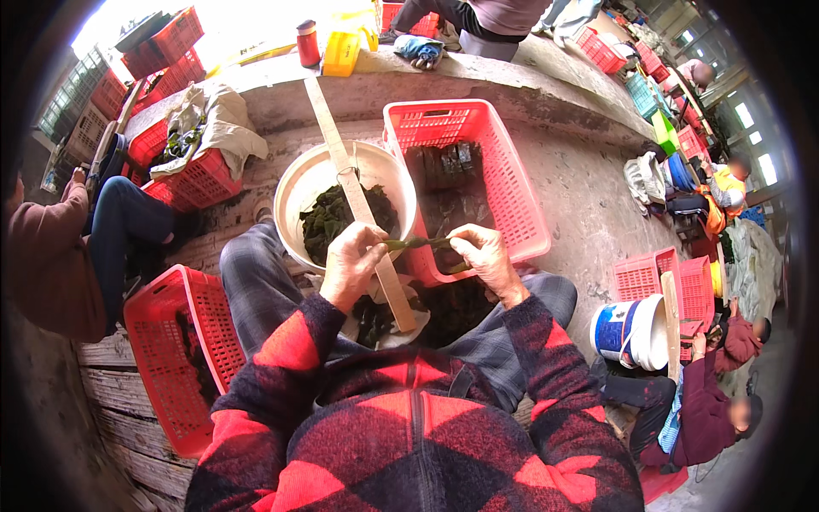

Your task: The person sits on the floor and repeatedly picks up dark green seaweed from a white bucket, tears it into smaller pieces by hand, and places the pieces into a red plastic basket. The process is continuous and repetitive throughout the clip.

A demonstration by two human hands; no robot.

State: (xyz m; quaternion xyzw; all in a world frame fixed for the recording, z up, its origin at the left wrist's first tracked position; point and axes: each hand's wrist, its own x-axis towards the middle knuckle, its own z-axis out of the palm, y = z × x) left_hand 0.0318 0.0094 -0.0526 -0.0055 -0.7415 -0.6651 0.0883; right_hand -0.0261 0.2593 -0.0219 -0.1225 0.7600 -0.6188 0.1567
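Between my two hands stretches a dark green strip of seaweed, probably kelp, with a knot (pixel 417 242) near its middle. My left hand (pixel 353 261) pinches one end between thumb and fingers, over a wooden slat (pixel 350 185). The other end is pinched by my right hand (pixel 485 257), above the near rim of a red plastic crate (pixel 521 205). Dark bundles (pixel 448 173) lie stacked inside that crate. To its left, a white bucket (pixel 288 192) holds a heap of loose dark green seaweed (pixel 320 221), and the slat lies across the bucket.
A red crate (pixel 157 358) stands by my left leg. At upper left, another crate (pixel 192 182) is draped with cloth. A concrete ledge (pixel 537 83) runs beyond, bearing a red bottle (pixel 308 45) and gloves (pixel 419 50). People sit working at left and right, near a white-and-blue bucket (pixel 630 333).
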